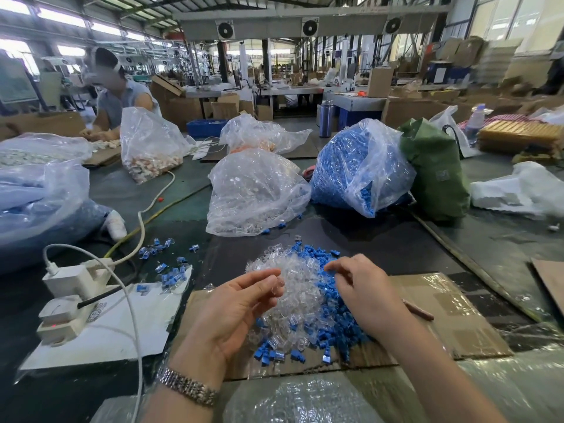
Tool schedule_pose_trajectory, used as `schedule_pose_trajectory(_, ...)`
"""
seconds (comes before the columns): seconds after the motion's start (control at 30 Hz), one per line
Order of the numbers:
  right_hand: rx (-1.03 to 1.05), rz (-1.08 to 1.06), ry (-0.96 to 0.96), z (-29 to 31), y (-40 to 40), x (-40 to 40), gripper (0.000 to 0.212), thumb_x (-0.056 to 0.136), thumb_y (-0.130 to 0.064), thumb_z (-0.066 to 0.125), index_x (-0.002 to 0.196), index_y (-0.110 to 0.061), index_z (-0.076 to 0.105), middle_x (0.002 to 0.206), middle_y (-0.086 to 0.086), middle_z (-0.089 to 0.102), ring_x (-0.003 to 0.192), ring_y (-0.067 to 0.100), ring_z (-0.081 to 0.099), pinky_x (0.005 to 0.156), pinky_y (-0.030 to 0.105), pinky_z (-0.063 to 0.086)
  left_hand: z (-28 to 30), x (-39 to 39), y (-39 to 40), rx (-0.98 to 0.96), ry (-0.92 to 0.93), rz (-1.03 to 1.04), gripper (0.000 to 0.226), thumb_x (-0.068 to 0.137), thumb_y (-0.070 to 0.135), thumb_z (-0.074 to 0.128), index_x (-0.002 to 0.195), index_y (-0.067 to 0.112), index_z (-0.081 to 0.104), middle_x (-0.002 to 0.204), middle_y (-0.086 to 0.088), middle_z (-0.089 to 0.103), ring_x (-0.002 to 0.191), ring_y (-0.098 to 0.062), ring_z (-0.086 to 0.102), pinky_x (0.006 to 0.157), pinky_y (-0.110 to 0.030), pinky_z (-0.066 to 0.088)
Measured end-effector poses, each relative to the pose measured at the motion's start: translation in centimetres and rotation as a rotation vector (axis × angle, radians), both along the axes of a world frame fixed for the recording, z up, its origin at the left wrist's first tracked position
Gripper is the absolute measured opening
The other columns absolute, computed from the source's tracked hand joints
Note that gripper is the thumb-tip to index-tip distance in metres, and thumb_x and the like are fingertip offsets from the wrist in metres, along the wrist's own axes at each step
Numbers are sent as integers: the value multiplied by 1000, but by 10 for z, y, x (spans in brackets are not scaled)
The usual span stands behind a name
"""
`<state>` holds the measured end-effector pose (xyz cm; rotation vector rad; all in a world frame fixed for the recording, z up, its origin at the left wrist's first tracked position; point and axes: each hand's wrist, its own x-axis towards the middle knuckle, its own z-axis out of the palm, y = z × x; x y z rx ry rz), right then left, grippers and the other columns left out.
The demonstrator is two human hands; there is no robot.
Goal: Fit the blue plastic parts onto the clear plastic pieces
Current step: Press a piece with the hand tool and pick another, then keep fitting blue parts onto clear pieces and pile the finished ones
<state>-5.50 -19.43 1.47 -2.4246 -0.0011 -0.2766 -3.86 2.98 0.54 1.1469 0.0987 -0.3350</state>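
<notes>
Early in the job, by the look of it. My left hand [241, 300] pinches one clear plastic piece [278, 285] between thumb and fingertips, over the 9 o'clock edge of the mixed pile. My right hand [363, 288] is down on the blue side at 3 o'clock, fingers curled into the loose blue plastic parts [332, 312]; they look closed on one, but I can't tell if anything is actually caught. Nothing is mated in my hands yet. The pile of clear plastic pieces [293, 300] and blue parts sits on the cardboard sheet [442, 312] dead centre on the worktop [381, 239], mostly unassembled. The done ones, as far as I can judge: a small scatter of fitted blue-and-clear units [164, 264] at 10 o'clock, some on the white sheet [122, 328] by the power strip [70, 300], plus a few at the pile's 6 o'clock edge. Stock left is large: a bag of clear pieces [253, 193] at 12 o'clock and a full bag of blue parts [357, 169] at 1 o'clock, just beside each other. So a handful is done and the bulk remains. Next step: bring the blue part across and press it onto the clear piece.
</notes>
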Motion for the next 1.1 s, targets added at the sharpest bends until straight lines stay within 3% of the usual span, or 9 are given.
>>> schedule_pose_trajectory(0.1,274,46,-12,10,10,-3,24,95,-9,61,89,-31,68,85,-5,68,67,10,65,58,21,52,-1,-2,-4,-104,61,-14,22,78,6,76,99,1,80,101,-19,76,76,-18,73,61,-23,59)
schedule_pose_trajectory(0.2,629,173,33,18,20,-8,21,88,0,66,88,-20,70,79,4,71,71,20,73,75,36,61,-2,-5,-10,-217,121,-32,20,77,5,75,95,-1,80,95,-19,76,69,-17,71,57,-22,60)
schedule_pose_trajectory(0.27,727,265,52,18,25,-9,21,87,0,67,87,-21,70,80,3,70,73,18,71,77,31,60,-1,-8,-14,-218,124,-61,17,78,7,75,92,0,81,91,-17,75,66,-16,71,57,-22,60)
schedule_pose_trajectory(0.4,573,321,21,11,36,-9,21,89,-8,70,88,-30,70,80,-8,67,70,6,57,68,17,49,-2,-11,-21,-234,121,-84,14,79,12,73,85,1,81,80,-14,73,63,-15,70,54,-21,59)
schedule_pose_trajectory(0.53,504,305,-53,8,40,-11,25,90,-4,69,89,-28,72,90,-3,69,77,11,64,74,19,52,-7,-11,-23,-232,120,-19,17,78,8,71,90,-3,76,80,-17,73,63,-17,71,53,-22,59)
schedule_pose_trajectory(0.67,203,304,-169,10,41,-13,19,91,-5,68,96,-23,71,92,-10,61,83,6,60,76,13,46,-10,-12,-26,-198,90,34,21,77,8,70,94,-4,72,78,-17,73,61,-17,71,53,-22,59)
schedule_pose_trajectory(0.87,-106,317,-311,10,46,-18,10,97,-18,64,106,-21,67,101,-9,61,89,12,58,82,32,49,-8,-13,-28,-189,71,57,19,84,6,68,98,-5,70,82,-17,72,64,-18,69,56,-22,59)
schedule_pose_trajectory(0.97,-64,275,-328,8,46,-18,17,97,-18,66,111,-27,68,100,-14,62,85,6,60,80,24,51,-6,-13,-28,-194,79,52,15,83,7,68,92,-3,73,80,-16,74,64,-16,71,55,-22,59)
schedule_pose_trajectory(1.1,448,220,-158,6,37,-13,13,90,-15,76,96,-27,75,85,-7,75,82,10,72,79,26,58,-7,-11,-25,-193,99,34,23,77,11,73,95,-4,77,81,-16,74,64,-15,71,55,-21,59)
